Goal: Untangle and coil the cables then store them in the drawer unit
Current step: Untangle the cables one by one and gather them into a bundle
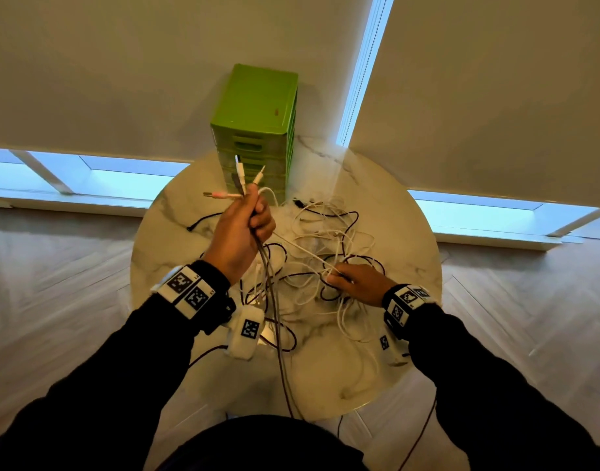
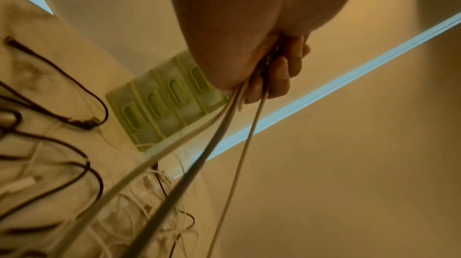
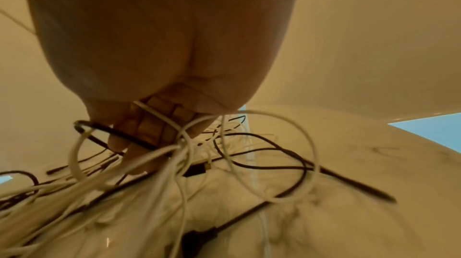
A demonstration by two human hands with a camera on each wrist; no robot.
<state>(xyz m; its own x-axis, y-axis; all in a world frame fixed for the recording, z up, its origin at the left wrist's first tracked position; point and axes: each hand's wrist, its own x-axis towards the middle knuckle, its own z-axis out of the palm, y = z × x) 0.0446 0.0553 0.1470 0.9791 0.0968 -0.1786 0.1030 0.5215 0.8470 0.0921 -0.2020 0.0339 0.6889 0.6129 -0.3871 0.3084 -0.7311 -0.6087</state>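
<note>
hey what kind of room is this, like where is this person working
Probably a home living space, though an office lounge is possible: a round marble-look table on pale herringbone flooring, set by low windows with roller blinds drawn down.

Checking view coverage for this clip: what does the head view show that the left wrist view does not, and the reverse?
Head view only: the connector ends fanning above the left hand, the right hand gripping the cable tangle, and the top of the green drawer unit. Left wrist view only: the left fingers curled round the cables from beneath. Both: the drawer fronts, the held cables running down, the marble table.
</note>
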